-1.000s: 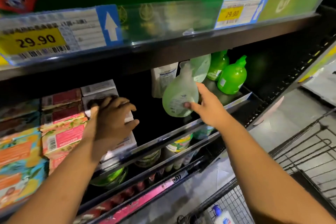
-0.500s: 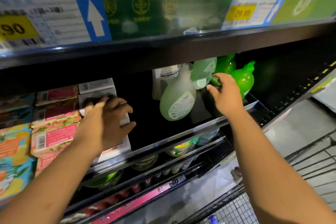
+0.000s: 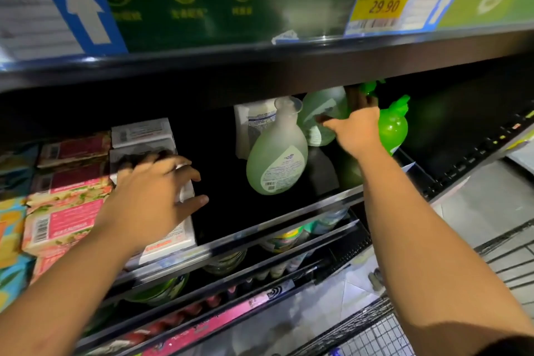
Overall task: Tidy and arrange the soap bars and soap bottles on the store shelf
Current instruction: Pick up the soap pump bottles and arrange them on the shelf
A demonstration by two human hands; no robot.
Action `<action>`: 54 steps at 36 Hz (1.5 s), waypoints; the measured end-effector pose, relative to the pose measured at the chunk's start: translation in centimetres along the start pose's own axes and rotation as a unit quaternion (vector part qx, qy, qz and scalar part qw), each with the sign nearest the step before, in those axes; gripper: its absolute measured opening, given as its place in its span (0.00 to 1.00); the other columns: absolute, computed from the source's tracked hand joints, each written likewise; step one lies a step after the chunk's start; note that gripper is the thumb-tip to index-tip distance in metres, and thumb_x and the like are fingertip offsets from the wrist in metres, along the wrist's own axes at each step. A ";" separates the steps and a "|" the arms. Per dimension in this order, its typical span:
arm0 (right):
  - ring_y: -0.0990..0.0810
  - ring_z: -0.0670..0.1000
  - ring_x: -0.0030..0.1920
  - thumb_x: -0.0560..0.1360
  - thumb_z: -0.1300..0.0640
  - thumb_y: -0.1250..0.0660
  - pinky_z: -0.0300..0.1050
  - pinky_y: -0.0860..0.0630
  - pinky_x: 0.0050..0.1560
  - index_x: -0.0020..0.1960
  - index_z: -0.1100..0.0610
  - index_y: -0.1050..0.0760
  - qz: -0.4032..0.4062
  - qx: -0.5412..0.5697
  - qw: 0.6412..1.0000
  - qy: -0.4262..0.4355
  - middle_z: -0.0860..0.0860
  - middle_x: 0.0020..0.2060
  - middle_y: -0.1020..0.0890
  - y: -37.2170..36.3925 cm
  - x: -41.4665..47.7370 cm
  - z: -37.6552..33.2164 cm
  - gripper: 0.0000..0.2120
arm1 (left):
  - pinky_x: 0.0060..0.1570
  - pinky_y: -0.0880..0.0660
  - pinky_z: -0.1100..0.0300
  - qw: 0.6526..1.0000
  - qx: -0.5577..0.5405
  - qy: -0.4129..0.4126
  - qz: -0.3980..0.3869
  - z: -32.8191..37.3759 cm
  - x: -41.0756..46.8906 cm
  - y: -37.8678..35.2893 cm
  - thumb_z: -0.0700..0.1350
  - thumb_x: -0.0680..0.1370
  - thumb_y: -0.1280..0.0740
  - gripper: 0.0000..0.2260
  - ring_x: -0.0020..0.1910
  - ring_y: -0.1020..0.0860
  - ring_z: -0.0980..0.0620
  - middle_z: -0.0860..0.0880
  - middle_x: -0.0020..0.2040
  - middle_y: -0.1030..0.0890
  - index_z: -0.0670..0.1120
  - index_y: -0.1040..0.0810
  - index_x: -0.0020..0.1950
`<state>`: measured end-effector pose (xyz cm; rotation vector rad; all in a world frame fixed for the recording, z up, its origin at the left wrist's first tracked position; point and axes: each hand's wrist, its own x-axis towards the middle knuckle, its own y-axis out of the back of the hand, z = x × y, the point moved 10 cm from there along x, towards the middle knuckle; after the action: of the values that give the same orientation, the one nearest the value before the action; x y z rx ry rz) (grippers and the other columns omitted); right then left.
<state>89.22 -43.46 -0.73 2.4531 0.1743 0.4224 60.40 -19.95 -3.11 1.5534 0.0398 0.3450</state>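
Right hand (image 3: 357, 133) now reaches deeper and higher than half second ago, just right of frosted pale-green plastic pump bottle (image 3: 276, 159). Its fingers (image 3: 361, 100) blurred, part-hidden under black upper shelf edge (image 3: 260, 66); grip unclear. Left hand (image 3: 153, 196) unchanged, well left of bottle, fingers curled over white cardboard soap box stack (image 3: 143, 136).

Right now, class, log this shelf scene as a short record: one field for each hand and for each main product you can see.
Left hand: grips the stacked white cardboard soap boxes
Right hand: reaches among the rear bottles; grip hidden
Frosted pale-green plastic pump bottle: tilted, mid-shelf
Bright green plastic pump bottle: stands right of the right hand
Pink floral soap boxes: stacked left of the white ones
Yellow price tag: reads 29.90, on the upper shelf rail
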 end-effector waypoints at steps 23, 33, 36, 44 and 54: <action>0.23 0.51 0.49 0.66 0.48 0.18 0.43 0.26 0.47 0.63 0.55 0.27 0.067 0.020 0.998 -0.007 0.47 0.51 0.23 6.4 -9.0 -0.5 0.31 | 0.51 0.31 0.47 0.999 -0.044 0.004 -0.020 -0.1 -0.2 0.0 0.71 0.72 0.48 0.28 0.61 0.27 0.45 0.53 0.65 0.23 0.57 0.21 0.60; 0.17 0.45 0.47 0.69 0.51 0.21 0.40 0.19 0.41 0.58 0.52 0.23 0.061 0.205 0.974 -0.074 0.45 0.49 0.17 8.7 -18.9 -2.5 0.21 | 0.60 0.30 0.47 0.988 -0.153 0.026 0.023 0.7 -0.2 1.1 0.67 0.73 0.41 0.30 0.61 0.26 0.38 0.44 0.65 0.24 0.49 0.22 0.66; 0.14 0.51 0.46 0.66 0.55 0.21 0.47 0.18 0.40 0.56 0.54 0.21 0.037 0.311 0.942 -0.120 0.49 0.46 0.14 7.6 -22.2 -3.2 0.20 | 0.58 0.28 0.51 0.973 -0.222 0.069 -0.002 0.0 -0.5 2.3 0.59 0.77 0.32 0.21 0.61 0.25 0.44 0.49 0.65 0.26 0.52 0.24 0.67; 0.13 0.58 0.44 0.71 0.54 0.24 0.57 0.18 0.44 0.53 0.58 0.19 -0.022 0.338 0.926 -0.168 0.55 0.45 0.13 5.3 -27.0 -7.2 0.13 | 0.56 0.23 0.53 0.864 -0.474 0.108 -0.133 6.3 -6.6 4.4 0.58 0.77 0.31 0.15 0.51 0.20 0.62 0.63 0.56 0.20 0.61 0.24 0.63; 0.16 0.67 0.51 0.74 0.55 0.28 0.72 0.24 0.57 0.50 0.64 0.18 -0.046 0.402 0.891 -0.205 0.66 0.49 0.16 2.1 -29.3 -11.5 0.12 | 0.41 0.17 0.52 0.687 -0.695 0.140 -0.161 7.1 -9.5 3.8 0.46 0.79 0.31 0.14 0.46 0.15 0.52 0.50 0.51 0.17 0.60 0.26 0.61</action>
<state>57.83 -45.16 1.63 3.2534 0.3348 -0.2954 52.35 -29.17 -1.01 -0.0632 0.2315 0.2082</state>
